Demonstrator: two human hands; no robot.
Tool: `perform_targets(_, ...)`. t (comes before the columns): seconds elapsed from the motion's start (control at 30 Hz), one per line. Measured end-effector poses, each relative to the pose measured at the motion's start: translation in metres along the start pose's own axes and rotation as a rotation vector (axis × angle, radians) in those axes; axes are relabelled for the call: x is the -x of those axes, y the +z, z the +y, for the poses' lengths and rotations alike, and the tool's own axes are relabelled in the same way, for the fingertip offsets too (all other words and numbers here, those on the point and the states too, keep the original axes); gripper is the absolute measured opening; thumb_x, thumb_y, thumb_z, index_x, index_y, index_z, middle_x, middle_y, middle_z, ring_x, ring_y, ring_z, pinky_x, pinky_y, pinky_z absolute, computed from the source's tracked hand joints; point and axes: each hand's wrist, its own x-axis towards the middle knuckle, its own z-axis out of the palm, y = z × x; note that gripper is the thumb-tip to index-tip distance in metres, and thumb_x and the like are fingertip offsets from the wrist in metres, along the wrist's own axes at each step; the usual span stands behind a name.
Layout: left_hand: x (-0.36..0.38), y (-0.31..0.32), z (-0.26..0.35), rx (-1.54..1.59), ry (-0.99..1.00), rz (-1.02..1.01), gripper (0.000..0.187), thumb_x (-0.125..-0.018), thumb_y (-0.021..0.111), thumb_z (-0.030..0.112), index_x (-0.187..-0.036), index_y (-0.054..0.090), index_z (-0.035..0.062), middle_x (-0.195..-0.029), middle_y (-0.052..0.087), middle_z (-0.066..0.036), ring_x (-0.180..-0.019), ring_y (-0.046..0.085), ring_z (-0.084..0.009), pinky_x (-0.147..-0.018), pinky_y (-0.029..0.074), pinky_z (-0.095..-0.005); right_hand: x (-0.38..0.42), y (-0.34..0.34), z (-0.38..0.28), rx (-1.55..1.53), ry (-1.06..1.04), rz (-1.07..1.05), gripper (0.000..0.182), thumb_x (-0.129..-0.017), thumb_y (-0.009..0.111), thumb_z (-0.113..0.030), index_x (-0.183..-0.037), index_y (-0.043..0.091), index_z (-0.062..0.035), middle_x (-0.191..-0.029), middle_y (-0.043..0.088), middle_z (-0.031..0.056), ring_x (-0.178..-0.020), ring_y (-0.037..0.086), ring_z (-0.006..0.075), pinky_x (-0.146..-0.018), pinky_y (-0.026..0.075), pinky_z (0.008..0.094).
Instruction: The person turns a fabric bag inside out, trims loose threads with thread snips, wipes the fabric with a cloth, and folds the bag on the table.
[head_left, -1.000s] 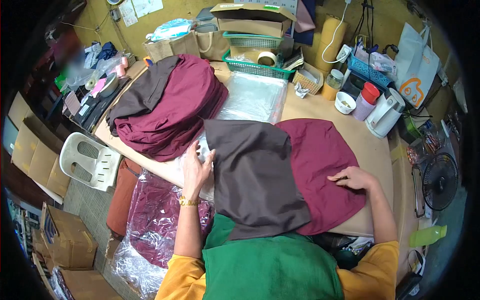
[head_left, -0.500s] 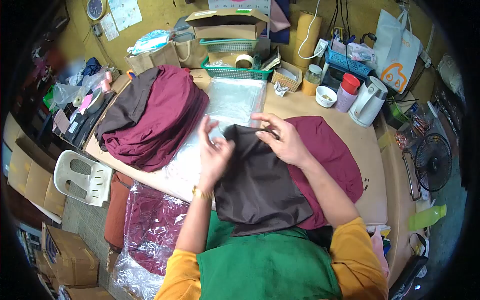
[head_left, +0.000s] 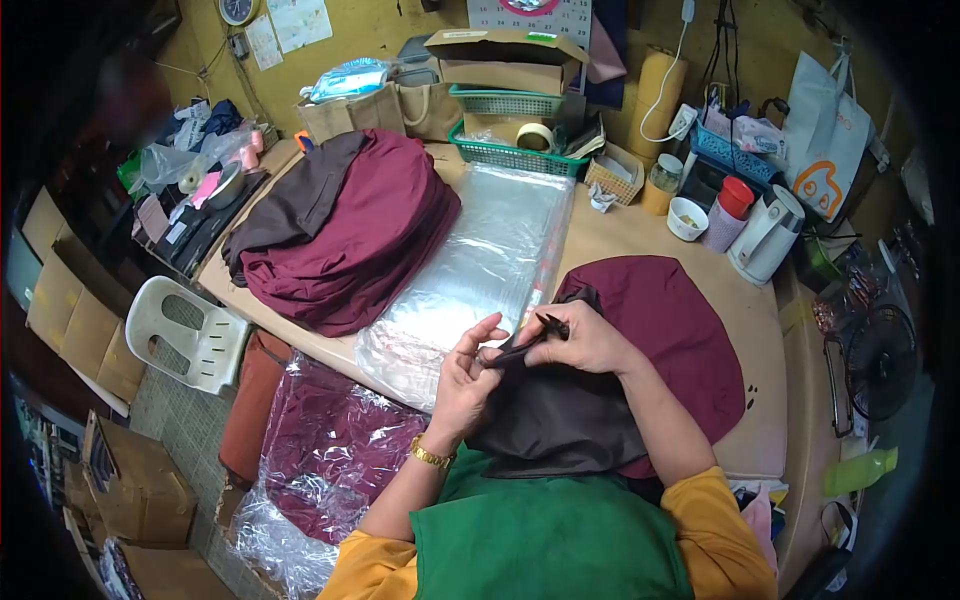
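Observation:
Dark brown cloth [head_left: 555, 425], joined to or lying against maroon cloth [head_left: 665, 335], hangs over the table edge onto my green apron. My left hand [head_left: 468, 378] pinches the cloth's upper edge between thumb and fingers. Close beside it, my right hand [head_left: 585, 340] is closed around small black thread snips [head_left: 551, 325], whose dark points stick up past the fingers. The right fingertips also touch the gathered cloth edge. What lies inside the right palm is hidden.
A heap of maroon and brown cloth [head_left: 350, 235] lies at the left of the table. Clear plastic sheets [head_left: 480, 250] lie mid-table. A white kettle [head_left: 768, 235], cup [head_left: 687, 218] and baskets [head_left: 520, 150] stand behind. Wrapped maroon cloth [head_left: 335, 440] sits left of me.
Both hands have come lower and closer together, bunching the cloth's upper edge between them. The left hand, earlier apart with fingers loose, now pinches the edge. The view has shifted.

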Motion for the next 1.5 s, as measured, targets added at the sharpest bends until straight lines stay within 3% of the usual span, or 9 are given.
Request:
perform_targets(0.13, -0.002, 0.008, 0.004, -0.21, 0.162, 0.024, 0.039, -0.091, 0.069, 0.003, -0.129, 0.062, -0.0021, -0.109, 0.059, -0.003, -0.091, 0.055, -0.0055, -0.08, 0.046, -0.0212, 0.006, 0.013, -0.007, 0.047, 0.079, 0.19, 0.008, -0.086, 0.072, -0.003, -0.085, 0.066, 0.0011, -0.08, 0.063, 0.0004, -0.075, 0.055, 0.0052, -0.069, 0.045, 0.0233)
perform_targets(0.23, -0.003, -0.007, 0.007, -0.114, 0.036, 0.314, 0.02, -0.098, 0.064, 0.015, -0.101, 0.075, -0.0005, -0.073, 0.057, 0.006, -0.062, 0.041, -0.0004, -0.057, 0.031, -0.0181, 0.01, 0.017, -0.004, 0.156, 0.056, 0.302, 0.011, -0.086, 0.073, -0.006, -0.084, 0.065, 0.0008, -0.076, 0.063, 0.002, -0.073, 0.056, 0.0064, -0.068, 0.046, 0.0254)
perform_targets(0.33, -0.008, -0.055, 0.015, -0.035, 0.206, 0.392, 0.033, -0.099, 0.062, 0.019, -0.123, 0.065, -0.0033, -0.069, 0.051, 0.007, -0.058, 0.038, -0.0005, -0.051, 0.029, -0.0168, 0.019, 0.006, -0.003, 0.18, 0.085, 0.414, 0.014, -0.086, 0.074, -0.009, -0.083, 0.063, 0.0006, -0.074, 0.062, 0.0029, -0.071, 0.054, 0.0074, -0.066, 0.046, 0.0273)
perform_targets(0.47, 0.0, -0.034, 0.031, -0.43, -0.065, 0.163, 0.056, -0.09, 0.073, 0.016, -0.14, 0.054, 0.0024, -0.102, 0.054, 0.004, -0.061, 0.044, 0.0009, -0.054, 0.039, -0.0179, 0.023, 0.009, -0.01, 0.144, 0.092, 0.489, 0.018, -0.085, 0.076, -0.009, -0.081, 0.061, 0.0005, -0.073, 0.059, 0.0013, -0.068, 0.049, 0.0068, -0.061, 0.042, 0.027)
perform_targets(0.57, -0.003, -0.001, 0.029, -0.513, -0.08, 0.049, 0.051, -0.09, 0.073, 0.013, -0.137, 0.058, 0.0028, -0.099, 0.054, 0.005, -0.06, 0.043, 0.0008, -0.053, 0.037, -0.0171, 0.022, 0.017, -0.018, 0.238, 0.031, 0.49, 0.017, -0.084, 0.076, -0.007, -0.082, 0.061, 0.001, -0.074, 0.06, 0.0032, -0.067, 0.051, 0.0086, -0.061, 0.043, 0.0276)
perform_targets(0.77, -0.017, 0.01, 0.003, 0.159, -0.146, 0.168, 0.021, -0.097, 0.066, 0.015, -0.107, 0.069, -0.0033, -0.089, 0.071, -0.008, -0.068, 0.065, -0.0077, -0.06, 0.053, -0.0177, 0.028, 0.022, -0.02, 0.332, -0.176, 0.566, 0.019, -0.082, 0.077, -0.006, -0.077, 0.06, 0.0008, -0.069, 0.052, 0.0012, -0.062, 0.045, 0.0081, -0.056, 0.036, 0.0257)
perform_targets(0.93, -0.015, 0.019, 0.005, 0.309, -0.157, 0.228, 0.022, -0.1, 0.06, 0.016, -0.1, 0.064, -0.0052, -0.096, 0.07, -0.014, -0.086, 0.072, -0.0176, -0.074, 0.061, -0.0232, 0.034, 0.022, -0.024, 0.475, -0.114, 0.64, 0.021, -0.083, 0.076, -0.01, -0.099, 0.065, -0.0018, -0.095, 0.058, 0.0112, -0.084, 0.064, 0.0255, -0.073, 0.05, 0.0354)
perform_targets(1.13, -0.016, 0.025, 0.013, 0.3, -0.074, 0.191, 0.026, -0.103, 0.053, 0.021, -0.099, 0.058, -0.0045, -0.108, 0.068, -0.019, -0.098, 0.071, -0.0232, -0.086, 0.061, -0.0286, 0.041, 0.032, -0.062, 0.915, -0.187, 0.596, 0.033, -0.077, 0.078, -0.013, -0.108, 0.067, -0.0091, -0.106, 0.053, 0.0081, -0.082, 0.059, 0.0257, -0.071, 0.048, 0.0379)
perform_targets(1.5, -0.016, 0.037, 0.003, 0.209, -0.022, 0.147, 0.021, -0.103, 0.056, 0.021, -0.089, 0.054, 0.0057, -0.111, 0.069, -0.013, -0.08, 0.063, -0.0078, -0.079, 0.057, -0.0248, 0.033, 0.042, -0.069, 1.2, -0.412, 0.664, 0.023, -0.068, 0.079, -0.006, -0.076, 0.058, -0.0099, -0.074, 0.053, 0.0009, -0.064, 0.055, 0.018, -0.057, 0.035, 0.0338)
